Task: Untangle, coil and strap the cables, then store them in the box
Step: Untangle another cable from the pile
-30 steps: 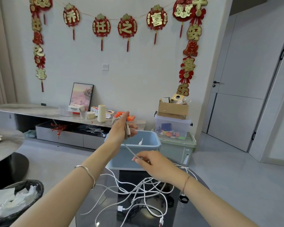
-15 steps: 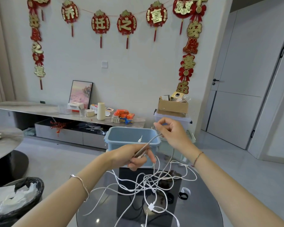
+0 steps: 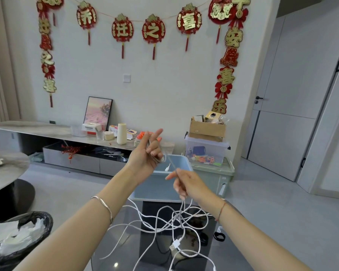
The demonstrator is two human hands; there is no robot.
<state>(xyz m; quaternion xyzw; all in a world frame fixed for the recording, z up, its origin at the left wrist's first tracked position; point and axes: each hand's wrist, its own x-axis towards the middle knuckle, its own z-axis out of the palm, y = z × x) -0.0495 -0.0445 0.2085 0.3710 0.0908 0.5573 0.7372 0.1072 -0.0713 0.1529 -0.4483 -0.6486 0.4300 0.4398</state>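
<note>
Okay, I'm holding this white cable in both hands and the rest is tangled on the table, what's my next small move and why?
Probably draw the right hand up and lay a turn onto the left hand. The left hand grips one end of the cable, the right pinches it just below, and its slack runs down into the tangle.

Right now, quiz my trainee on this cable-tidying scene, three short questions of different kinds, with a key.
1. True or false: the tangled white cables lie inside the light blue plastic box.
2. What does the right hand pinch? A a white cable strand; B a black strap; C nothing.
3. Which hand holds the coiled cable loops?
Key: 1 false, they lie on the dark glass table; 2 A; 3 the left hand.
</note>
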